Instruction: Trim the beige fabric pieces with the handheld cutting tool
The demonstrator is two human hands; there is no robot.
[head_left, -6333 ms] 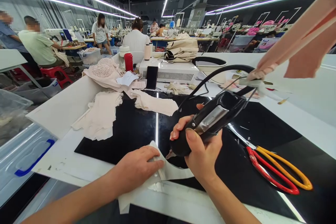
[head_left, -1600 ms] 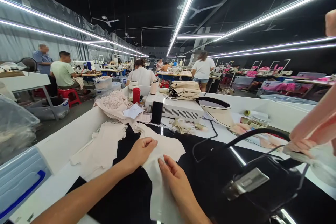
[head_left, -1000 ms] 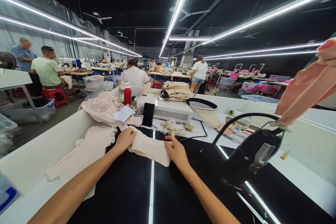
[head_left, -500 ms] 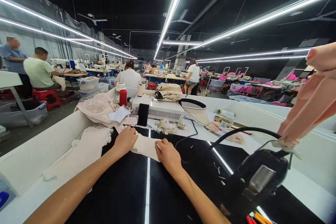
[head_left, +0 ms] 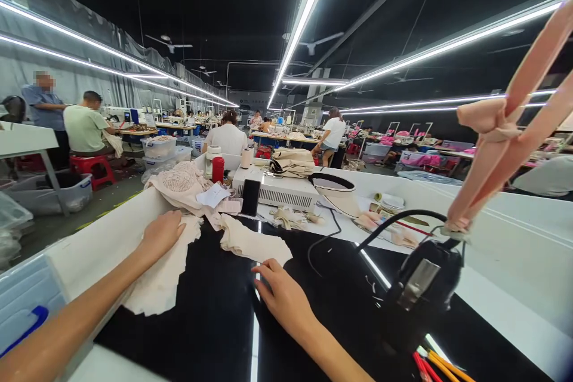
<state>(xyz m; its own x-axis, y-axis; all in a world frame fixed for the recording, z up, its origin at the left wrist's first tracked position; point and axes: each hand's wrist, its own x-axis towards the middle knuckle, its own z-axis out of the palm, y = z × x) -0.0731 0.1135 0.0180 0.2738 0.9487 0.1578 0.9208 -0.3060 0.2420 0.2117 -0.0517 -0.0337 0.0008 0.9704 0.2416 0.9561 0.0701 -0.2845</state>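
Two bare hands are shown over one worktop [head_left: 129, 364], on which one glossy black sheet [head_left: 215, 322] is laid. Two cream cloth piles are seen: one left pile [head_left: 161, 286] and one middle pile [head_left: 257, 243], set apart on either side of a bare black strip. The left pile is touched by the left hand [head_left: 163, 234], laid across its upper part; its fingers are held close together, but whether cloth is pinched cannot be told. Nothing is held by the right hand [head_left: 284, 298], placed just below the middle pile, with thumb and fingers parted. To the right, one black handheld device [head_left: 418, 289] is hung from knotted pink strips [head_left: 492, 143]. Below it, one red pair and one orange pair of handles [head_left: 441, 366] are partly shown. Behind the piles, one phone [head_left: 250, 197] and one red bottle [head_left: 217, 169] are stood upright.
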